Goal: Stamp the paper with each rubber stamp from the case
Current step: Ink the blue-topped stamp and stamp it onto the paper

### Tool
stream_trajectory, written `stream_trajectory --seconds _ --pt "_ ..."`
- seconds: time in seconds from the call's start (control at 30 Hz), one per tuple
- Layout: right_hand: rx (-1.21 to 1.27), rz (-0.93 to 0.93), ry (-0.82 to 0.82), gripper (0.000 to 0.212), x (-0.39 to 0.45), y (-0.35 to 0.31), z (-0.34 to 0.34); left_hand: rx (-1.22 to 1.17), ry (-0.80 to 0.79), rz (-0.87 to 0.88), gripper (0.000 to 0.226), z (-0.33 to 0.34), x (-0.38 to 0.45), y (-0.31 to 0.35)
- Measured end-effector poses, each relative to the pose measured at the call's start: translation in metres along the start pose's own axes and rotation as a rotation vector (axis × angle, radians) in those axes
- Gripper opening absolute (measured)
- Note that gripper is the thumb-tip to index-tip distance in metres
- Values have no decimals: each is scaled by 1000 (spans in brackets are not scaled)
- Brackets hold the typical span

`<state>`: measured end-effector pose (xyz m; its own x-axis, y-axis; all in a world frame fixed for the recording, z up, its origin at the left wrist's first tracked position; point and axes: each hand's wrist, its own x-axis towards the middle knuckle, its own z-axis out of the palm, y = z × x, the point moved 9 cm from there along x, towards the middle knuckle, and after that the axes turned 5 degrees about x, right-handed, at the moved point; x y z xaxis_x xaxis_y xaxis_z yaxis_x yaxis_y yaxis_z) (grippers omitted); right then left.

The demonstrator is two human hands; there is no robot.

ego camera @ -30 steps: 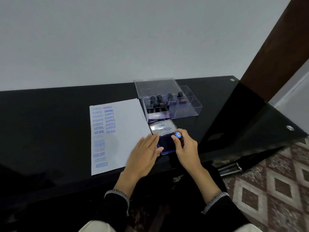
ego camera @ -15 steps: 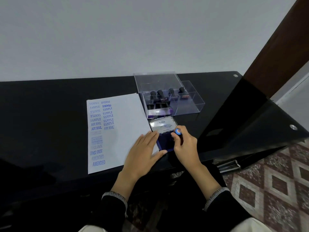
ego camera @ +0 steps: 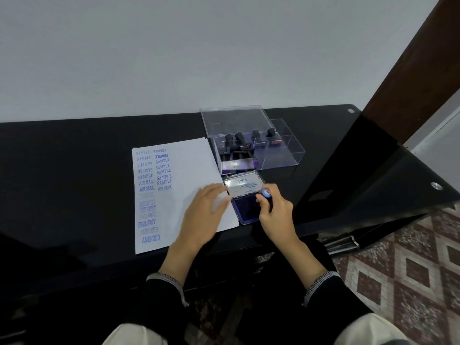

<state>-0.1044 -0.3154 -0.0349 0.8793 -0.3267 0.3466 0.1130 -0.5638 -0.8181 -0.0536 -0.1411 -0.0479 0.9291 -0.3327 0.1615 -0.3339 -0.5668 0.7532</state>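
Note:
A white paper (ego camera: 189, 170) with two columns of blue stamped words lies on the black table (ego camera: 74, 170). My left hand (ego camera: 204, 215) rests flat on the paper's right part, fingers spread. To its right sits an open ink pad (ego camera: 245, 210), its lid tipped up behind. My right hand (ego camera: 276, 215) grips a rubber stamp (ego camera: 266, 194) with a blue-capped handle, held upright over the pad's purple surface. Behind the pad stands a clear plastic case (ego camera: 281, 155) holding several black-handled stamps (ego camera: 239, 140).
The table's glossy black top ends in an angled glass corner (ego camera: 398, 175) at the right, with metal studs. Beyond it lies a patterned tile floor (ego camera: 410, 270). A plain wall runs behind the table, and a dark brown door frame (ego camera: 410, 70) rises at the right.
My left hand has slid slightly left on the paper, away from the pad's edge. My right hand keeps the stamp on the ink pad, barely shifted.

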Motion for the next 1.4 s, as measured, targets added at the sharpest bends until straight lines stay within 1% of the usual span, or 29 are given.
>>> stream_trajectory --seconds 0.1,0.2,0.27,0.33,0.43,0.5,0.63,0.7,0.87,1.1,1.27,1.4 --pt "-16 -5 -12 9 -2 -1 2 99 173 -90 30 -42 7 -22" --pt "-3 0 -1 11 -3 -1 2 201 245 -176 31 -77 10 -59" --pt "23 30 13 10 -2 2 1 330 231 -226 36 -93 10 -83" --pt "24 32 11 11 -2 2 1 452 170 -285 45 -100 7 -105" --pt "-22 7 4 11 -3 2 4 533 101 -316 56 -99 2 -121" --pt "-40 -3 7 12 -4 2 5 570 98 -306 59 -96 1 -123" --pt "24 30 50 11 -4 5 1 589 120 -292 60 -93 -2 -122" --pt "5 19 47 11 -4 4 1 606 110 -294 61 -93 -2 -124" --pt "-86 -36 17 12 -4 1 6 617 102 -291 62 -92 -2 -123" --pt "-86 29 -79 8 7 1 9 636 97 -295 63 -92 -2 -124" --pt "-41 7 -7 11 -3 1 5 640 98 -295 62 -91 -1 -125" --pt "30 12 4 10 -5 -1 2 645 104 -290 62 -92 -2 -125"
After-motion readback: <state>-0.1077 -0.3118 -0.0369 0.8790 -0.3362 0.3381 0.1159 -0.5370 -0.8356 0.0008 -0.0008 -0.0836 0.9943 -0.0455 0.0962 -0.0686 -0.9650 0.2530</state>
